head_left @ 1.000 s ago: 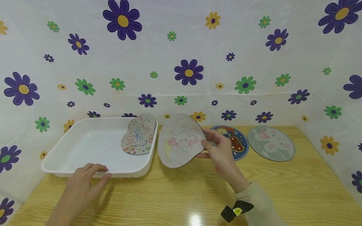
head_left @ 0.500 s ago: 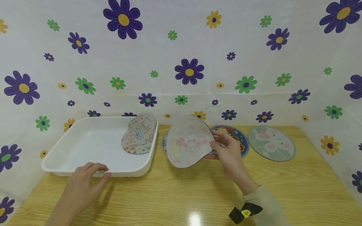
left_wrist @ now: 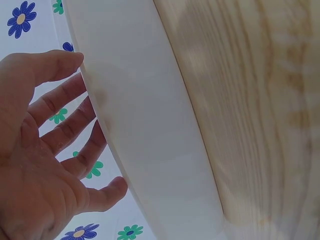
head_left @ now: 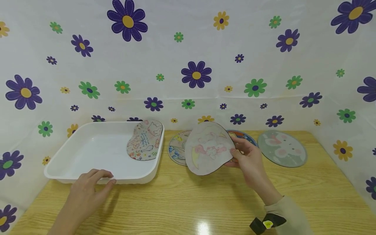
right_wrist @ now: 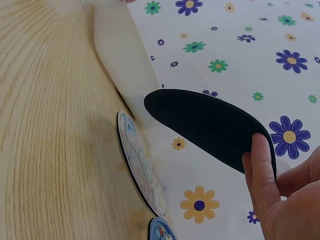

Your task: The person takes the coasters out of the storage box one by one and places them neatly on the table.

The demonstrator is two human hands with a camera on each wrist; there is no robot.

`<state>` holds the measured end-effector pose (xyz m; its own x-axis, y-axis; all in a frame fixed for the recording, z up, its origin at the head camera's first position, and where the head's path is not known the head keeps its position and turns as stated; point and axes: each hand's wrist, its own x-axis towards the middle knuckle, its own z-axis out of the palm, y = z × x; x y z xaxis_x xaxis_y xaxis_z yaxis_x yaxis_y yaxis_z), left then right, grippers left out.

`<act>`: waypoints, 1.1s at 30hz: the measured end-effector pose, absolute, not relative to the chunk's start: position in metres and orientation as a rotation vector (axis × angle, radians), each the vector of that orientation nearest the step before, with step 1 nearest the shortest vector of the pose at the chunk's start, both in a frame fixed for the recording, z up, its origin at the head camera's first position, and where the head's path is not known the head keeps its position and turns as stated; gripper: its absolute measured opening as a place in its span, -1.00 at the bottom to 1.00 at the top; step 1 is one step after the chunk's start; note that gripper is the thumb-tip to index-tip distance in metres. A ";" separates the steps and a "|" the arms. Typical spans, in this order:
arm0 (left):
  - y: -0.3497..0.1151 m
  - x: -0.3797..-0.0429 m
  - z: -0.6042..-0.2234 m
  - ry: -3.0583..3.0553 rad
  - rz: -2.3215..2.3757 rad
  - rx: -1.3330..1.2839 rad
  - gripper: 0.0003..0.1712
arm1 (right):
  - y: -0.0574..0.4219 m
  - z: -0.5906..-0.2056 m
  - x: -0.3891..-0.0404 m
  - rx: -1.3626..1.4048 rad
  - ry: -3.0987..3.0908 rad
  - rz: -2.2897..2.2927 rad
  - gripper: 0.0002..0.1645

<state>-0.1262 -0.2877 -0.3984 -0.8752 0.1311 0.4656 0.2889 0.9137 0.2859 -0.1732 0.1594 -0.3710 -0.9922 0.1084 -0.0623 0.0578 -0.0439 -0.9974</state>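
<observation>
My right hand (head_left: 251,161) pinches the right edge of a pale mouse pad (head_left: 207,148) with a pink and yellow cartoon print, thumb on the printed face and fingers beneath. Held tilted above the table, it shows its black underside (right_wrist: 205,125) in the right wrist view. At the front rim of a white plastic tray (head_left: 94,150), my left hand (head_left: 88,191) grips the edge, with the thumb outside and fingers over the rim. Inside the tray, at its right, a curved-edged mouse pad (head_left: 144,142) with a drawn animal print leans on the wall.
Along the back of the wooden table (head_left: 188,202) lie a round patterned mouse pad (head_left: 176,148), partly covered from view, a blue one (head_left: 248,137) behind my right hand, and a grey-green rabbit one (head_left: 282,148). A flowered cloth (head_left: 164,52) hangs behind.
My right hand has carried the pale mouse pad to the right, away from the tray. The round patterned pad has come into view beside the tray. My left hand stays at the rim.
</observation>
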 end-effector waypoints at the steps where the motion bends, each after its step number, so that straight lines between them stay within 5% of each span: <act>1: -0.288 -0.126 -0.398 -2.627 -0.487 -0.305 -0.84 | 0.160 -0.371 -0.173 -0.189 -2.147 2.238 -0.48; 33: -0.287 -0.126 -0.398 -2.638 -0.482 -0.295 -0.86 | 0.183 -0.373 -0.161 -0.228 -2.205 2.163 -0.49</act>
<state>-0.1263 -0.2873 -0.3980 -0.8804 0.1267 0.4571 0.2800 0.9166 0.2853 -0.1613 0.1830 -0.3731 -0.9882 0.1353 -0.0712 0.0738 0.0141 -0.9972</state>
